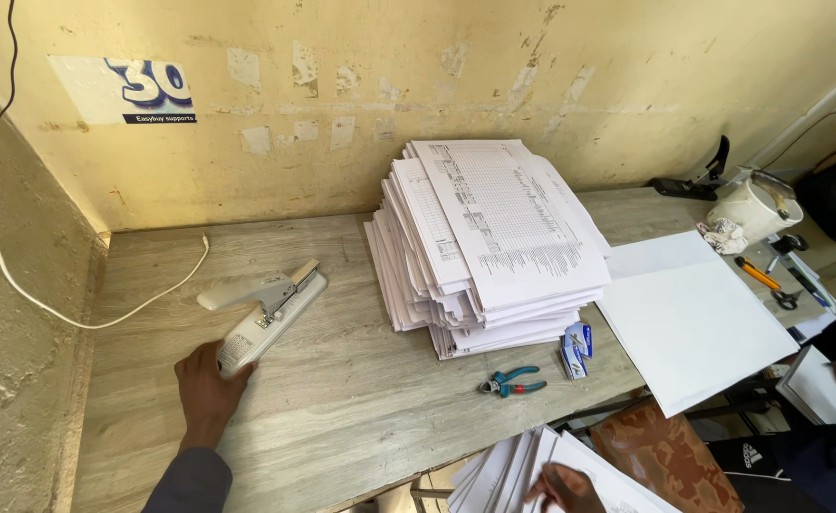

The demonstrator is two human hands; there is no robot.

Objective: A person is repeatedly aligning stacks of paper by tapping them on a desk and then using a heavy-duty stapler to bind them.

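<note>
Presently on view: one heavy-duty stapler [264, 314], pale grey, long-bodied, with a raised lever handle of lighter grey and a metal head at its far end. It lies aslant on the left part of the wooden table [342, 399], its near end towards the table's front edge. The left hand [209, 385] rests flat on the table with fingers loosely spread, fingertips touching the stapler's near end; it does not grip the stapler. A dark sleeve covers the wrist.

The right hand [562, 486] shows at the bottom edge, lying on a fanned sheaf of loose sheets [522, 470] below the table's front edge (whether the fingers pinch the paper cannot be told).

Other items, same table:
- tall stack of printed papers [484, 247], unevenly squared, at centre against the back, well apart from the stapler;
- small pliers with teal handles [511, 383], just in front of the stack;
- small blue-and-white box [576, 350], beside the stack's right corner;
- large blank white sheets [689, 318], overhanging the table's right front edge;
- white cable [85, 309], trailing from the left wall onto the table behind the stapler;
- white cup [752, 209] with a crumpled rag beside it, far right;
- orange-handled tool [756, 274], near the cup.

Backing: yellowed wall with peeling patches.
</note>
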